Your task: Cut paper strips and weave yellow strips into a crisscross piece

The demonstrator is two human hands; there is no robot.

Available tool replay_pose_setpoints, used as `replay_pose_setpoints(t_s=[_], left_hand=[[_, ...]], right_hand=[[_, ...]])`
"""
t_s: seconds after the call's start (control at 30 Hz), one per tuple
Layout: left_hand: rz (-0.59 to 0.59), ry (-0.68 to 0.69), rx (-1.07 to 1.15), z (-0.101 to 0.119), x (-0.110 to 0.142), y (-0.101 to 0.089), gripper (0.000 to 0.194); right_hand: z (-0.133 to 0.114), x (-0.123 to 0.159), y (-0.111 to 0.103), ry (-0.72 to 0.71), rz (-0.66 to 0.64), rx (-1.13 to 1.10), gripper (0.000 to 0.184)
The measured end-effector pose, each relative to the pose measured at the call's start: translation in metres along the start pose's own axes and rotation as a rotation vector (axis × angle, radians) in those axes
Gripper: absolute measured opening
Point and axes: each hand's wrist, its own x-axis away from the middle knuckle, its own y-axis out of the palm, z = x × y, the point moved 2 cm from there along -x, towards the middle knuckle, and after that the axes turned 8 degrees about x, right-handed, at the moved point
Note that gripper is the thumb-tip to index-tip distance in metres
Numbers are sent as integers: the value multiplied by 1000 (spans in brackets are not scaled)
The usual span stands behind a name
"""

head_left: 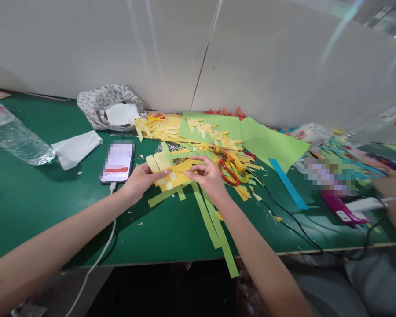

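Observation:
Between my two hands is a woven piece of yellow and pale paper strips (166, 181), held above the table. My left hand (141, 178) grips its left side, thumb on top. At its right end, the fingers of my right hand (207, 175) pinch a yellow strip. Green paper strips (208, 215) lie below and behind the piece, some hanging over the table's front edge. Just right of my right hand rest scissors with red and yellow handles (229, 172). Finished-looking yellow woven pieces (213, 132) lie behind on green paper sheets (270, 141).
A phone (117, 163) with a white cable (107, 246) lies left of my hands. Farther left are a water bottle (20, 136) and white paper (77, 149). To the right are a blue strip (287, 184), a black cord (290, 215) and a magenta power strip (341, 209).

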Motion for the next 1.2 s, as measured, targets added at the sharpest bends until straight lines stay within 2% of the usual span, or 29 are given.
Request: replay_pose_setpoints(t_s=[0.3, 0.43, 0.53, 0.67, 0.83, 0.93, 1.03, 1.1, 1.2], left_hand=[[-39, 0, -25, -2, -1, 0, 32], [-47, -4, -20, -2, 0, 2, 34], [-45, -22, -16, -3, 1, 2, 34], [-25, -31, -91, -3, 0, 0, 35], [-11, -2, -132, -2, 0, 0, 34], [16, 6, -100, 0, 1, 0, 34], [37, 3, -79, 0, 2, 1, 32], [21, -3, -82, 0, 2, 1, 31], [-14, 17, -104, 0, 1, 1, 28]], right_hand=[[-1, 0, 5, 1, 8, 46, 53], [3, -3, 8, 24, -22, -25, 58], [4, -3, 8, 44, -54, -102, 55], [3, -2, 4, -13, 27, -86, 45], [2, -2, 1, -31, 93, -74, 44], [0, -3, 1, 49, 50, -96, 53], [0, -2, 3, 122, -67, -94, 68], [1, -1, 3, 105, -95, -91, 73], [3, -2, 1, 42, -55, -82, 69]])
